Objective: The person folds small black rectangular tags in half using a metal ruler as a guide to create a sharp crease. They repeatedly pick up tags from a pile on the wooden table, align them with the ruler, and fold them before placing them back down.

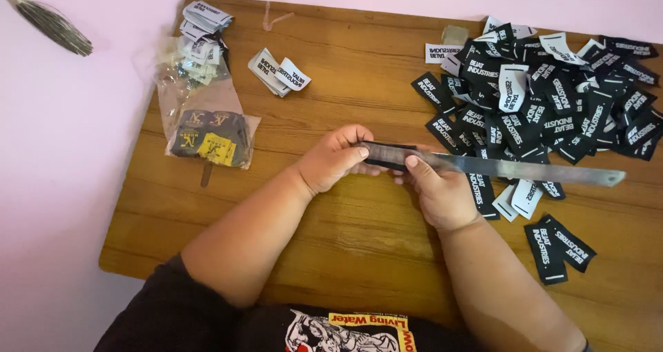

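Observation:
My left hand (335, 160) and my right hand (436, 192) meet over the middle of a low wooden table (345, 83). Between them they hold a long flat metal ruler (532, 170) that reaches out to the right, with a black woven label (389, 156) pressed against its left end. My left fingers pinch the label and the ruler's end. My right thumb lies on top of the ruler, fingers beneath it.
A big heap of black and white woven labels (552, 96) fills the table's right side, with two loose ones (558, 247) near the front. A small white stack (280, 72) and a clear plastic bag of labels (207, 128) lie at the left. A small broom (48, 22) rests on the pink floor.

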